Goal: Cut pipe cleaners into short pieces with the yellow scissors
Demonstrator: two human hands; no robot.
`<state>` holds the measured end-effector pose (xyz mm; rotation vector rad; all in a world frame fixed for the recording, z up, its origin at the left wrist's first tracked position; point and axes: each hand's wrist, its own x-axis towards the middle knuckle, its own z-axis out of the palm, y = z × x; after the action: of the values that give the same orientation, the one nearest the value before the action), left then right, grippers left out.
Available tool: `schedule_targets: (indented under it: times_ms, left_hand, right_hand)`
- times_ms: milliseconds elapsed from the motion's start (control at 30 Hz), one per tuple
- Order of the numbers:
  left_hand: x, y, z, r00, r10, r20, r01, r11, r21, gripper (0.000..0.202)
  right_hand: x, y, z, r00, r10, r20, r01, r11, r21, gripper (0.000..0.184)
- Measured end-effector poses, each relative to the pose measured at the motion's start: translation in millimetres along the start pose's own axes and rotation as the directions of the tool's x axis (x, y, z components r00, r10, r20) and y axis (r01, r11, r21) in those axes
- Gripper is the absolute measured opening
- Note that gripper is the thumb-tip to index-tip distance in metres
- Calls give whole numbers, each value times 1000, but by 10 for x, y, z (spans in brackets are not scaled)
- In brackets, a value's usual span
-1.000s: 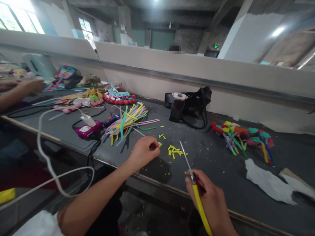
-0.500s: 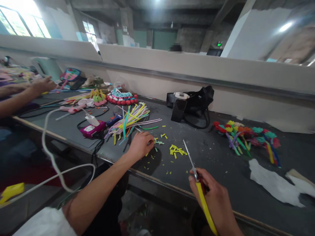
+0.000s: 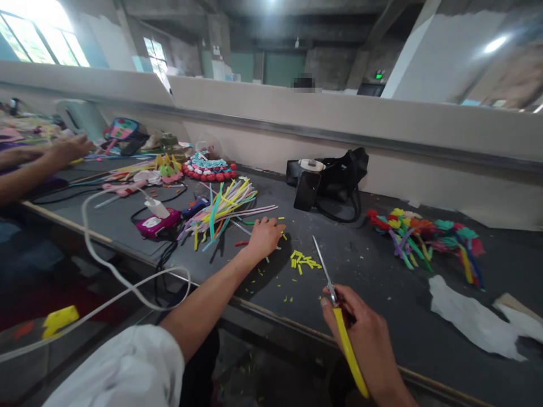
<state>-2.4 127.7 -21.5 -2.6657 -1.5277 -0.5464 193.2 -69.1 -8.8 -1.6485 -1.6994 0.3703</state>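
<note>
Over the near edge of the table point(image 3: 373, 265), the right hand point(image 3: 360, 330) is curled around yellow-handled scissors point(image 3: 345, 342), whose blades point away over the tabletop. Left of them, a loose pile of short yellow pieces point(image 3: 303, 261) lies on the dark surface between the two hands. The left hand point(image 3: 266, 237) reaches palm down beside more small scraps, fingers bent; whether it grips anything cannot be told. Just behind it sits a bundle of coloured strips point(image 3: 227, 209), with a magenta box point(image 3: 159, 223) to its left. A black bag point(image 3: 339, 175) rests against the partition point(image 3: 254, 144), a dark phone point(image 3: 306, 191) propped in front.
</note>
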Motion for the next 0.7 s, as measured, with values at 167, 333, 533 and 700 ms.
schedule_targets:
  times_ms: [167, 333, 533, 700]
  left_hand:
    - [27, -39, 73, 999, 13, 33, -12, 999, -45, 24]
    - [26, -12, 27, 999, -26, -32, 20, 985, -169, 21]
    - [20, 108, -126, 982, -162, -101, 101, 891, -443, 20]
    - [-260, 394, -282, 976, -181, 123, 195, 465, -864, 26]
  right_hand:
    - [4, 10, 55, 1000, 2, 16, -1, 1000, -22, 20]
    - [19, 22, 105, 1000, -2, 16, 2, 1000, -12, 20]
    - [71, -32, 111, 1000, -4, 5, 4, 1000, 23, 21]
    - [123, -157, 56, 996, -22, -86, 25, 999, 38, 22]
